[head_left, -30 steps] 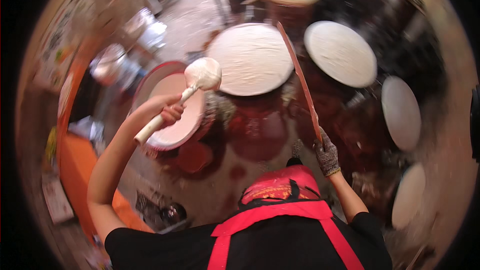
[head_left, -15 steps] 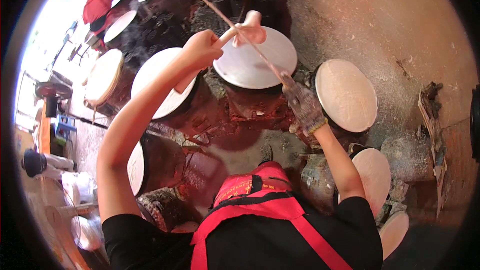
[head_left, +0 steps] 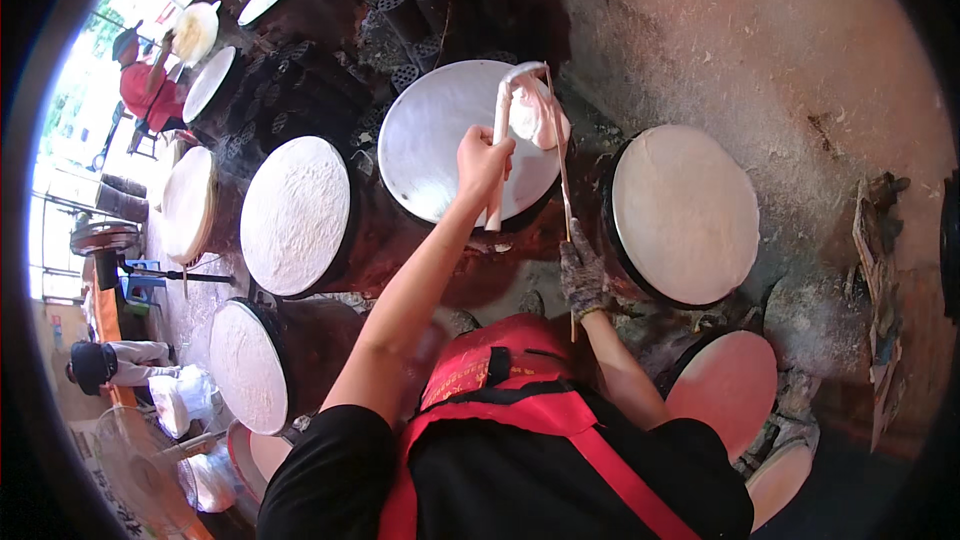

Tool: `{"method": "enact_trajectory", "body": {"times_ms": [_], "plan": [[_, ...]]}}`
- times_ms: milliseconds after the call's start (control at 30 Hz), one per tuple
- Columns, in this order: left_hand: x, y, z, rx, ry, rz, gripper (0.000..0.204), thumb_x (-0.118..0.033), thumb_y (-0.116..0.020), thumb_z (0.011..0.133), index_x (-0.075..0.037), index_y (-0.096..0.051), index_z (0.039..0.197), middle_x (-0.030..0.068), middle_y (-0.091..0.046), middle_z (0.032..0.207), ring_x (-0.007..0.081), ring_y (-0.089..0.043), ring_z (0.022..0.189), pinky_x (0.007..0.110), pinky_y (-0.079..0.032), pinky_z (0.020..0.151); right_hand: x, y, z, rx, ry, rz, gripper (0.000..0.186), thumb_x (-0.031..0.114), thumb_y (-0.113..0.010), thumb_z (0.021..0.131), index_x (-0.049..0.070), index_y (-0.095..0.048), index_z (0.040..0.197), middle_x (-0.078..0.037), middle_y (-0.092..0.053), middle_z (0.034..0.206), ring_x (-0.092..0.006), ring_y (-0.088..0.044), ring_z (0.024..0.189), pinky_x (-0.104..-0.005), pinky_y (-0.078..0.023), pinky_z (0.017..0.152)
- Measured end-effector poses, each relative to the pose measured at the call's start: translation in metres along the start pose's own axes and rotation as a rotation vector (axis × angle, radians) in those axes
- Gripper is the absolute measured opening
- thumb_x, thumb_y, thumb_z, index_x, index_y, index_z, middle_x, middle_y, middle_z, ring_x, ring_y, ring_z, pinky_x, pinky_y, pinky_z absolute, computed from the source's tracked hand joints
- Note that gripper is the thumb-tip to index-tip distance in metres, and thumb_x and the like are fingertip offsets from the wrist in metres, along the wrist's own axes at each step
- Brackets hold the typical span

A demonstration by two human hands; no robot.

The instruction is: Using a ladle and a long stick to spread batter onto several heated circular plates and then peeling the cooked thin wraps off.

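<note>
My bare left hand (head_left: 482,165) is closed around a thick pale rod (head_left: 501,120), held nearly upright over a round, shiny griddle (head_left: 425,140). Soft white dough (head_left: 537,118) hangs in a stretched lump from the rod's far end. My right hand (head_left: 582,275), in a dark knitted glove, is closed on a thin wooden stick (head_left: 563,180). The stick's far end meets the dough; its near end sticks out below the glove. Whether the dough touches the griddle surface I cannot tell.
Pale coated round griddles stand left (head_left: 295,215), right (head_left: 685,215) and nearer me. Perforated black cylinders (head_left: 405,15) are stacked beyond. A person in red (head_left: 148,90) works at the far left near a pale round sheet (head_left: 195,33). A fan (head_left: 105,237) stands left, rough wood (head_left: 872,270) right.
My left hand has moved right and nearer me, turning the rod more upright. My right hand has drawn nearer me, and the thin stick is steeper. The view has shifted somewhat.
</note>
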State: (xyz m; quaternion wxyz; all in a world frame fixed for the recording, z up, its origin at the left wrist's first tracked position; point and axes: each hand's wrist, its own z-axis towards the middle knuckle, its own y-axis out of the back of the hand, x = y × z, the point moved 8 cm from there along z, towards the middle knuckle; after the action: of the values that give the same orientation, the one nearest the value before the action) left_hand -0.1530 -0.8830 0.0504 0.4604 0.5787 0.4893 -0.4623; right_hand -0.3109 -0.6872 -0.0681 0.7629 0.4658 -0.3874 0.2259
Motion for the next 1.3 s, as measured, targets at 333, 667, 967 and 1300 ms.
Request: {"method": "enact_trajectory", "body": {"times_ms": [333,667,967,1300], "plan": [[-0.187,0.028,0.009,0.269,-0.248,-0.6,0.033,-0.021,-0.046,0.092,0.003,-0.048,0.114,0.0107,-0.059,0.099,0.0084,-0.05,0.068,0.019,-0.042,0.059,0.027,-0.073,0.086,-0.012,-0.803,0.974,0.041,0.018,-0.053,0.087,0.03,-0.049,0.125,0.003,-0.041,0.054,-0.0104,-0.033,0.032,-0.0265,-0.03,0.029],[-0.021,0.166,-0.107,0.049,0.113,-0.052,0.011,-0.015,-0.067,0.078,-0.006,-0.061,0.078,-0.0068,-0.044,0.059,0.0024,-0.036,0.049,0.018,-0.026,0.043,0.066,-0.102,-0.002,-0.223,-0.836,1.359,0.034,0.023,-0.048,0.091,0.033,-0.047,0.123,0.002,-0.043,0.048,-0.0125,-0.04,0.03,-0.027,-0.032,0.026],[0.055,0.223,-0.195,-0.151,0.267,-0.262,0.019,-0.015,-0.064,0.083,-0.008,-0.051,0.07,-0.008,-0.038,0.054,0.0007,-0.03,0.044,0.018,-0.02,0.039,0.091,-0.183,0.107,0.006,-0.901,1.357,0.007,0.03,-0.052,0.087,0.026,-0.054,0.092,0.003,-0.037,0.047,-0.0114,-0.034,0.031,-0.0256,-0.027,0.029],[0.084,0.234,-0.211,-0.126,0.425,-0.488,0.027,-0.023,-0.057,0.088,-0.013,-0.045,0.066,-0.0068,-0.034,0.054,0.0022,-0.028,0.043,0.018,-0.02,0.038,0.086,-0.094,0.018,0.295,-0.889,0.962,0.04,0.028,-0.051,0.089,0.034,-0.042,0.127,0.002,-0.046,0.057,-0.0095,-0.034,0.031,-0.0244,-0.028,0.028]]}}
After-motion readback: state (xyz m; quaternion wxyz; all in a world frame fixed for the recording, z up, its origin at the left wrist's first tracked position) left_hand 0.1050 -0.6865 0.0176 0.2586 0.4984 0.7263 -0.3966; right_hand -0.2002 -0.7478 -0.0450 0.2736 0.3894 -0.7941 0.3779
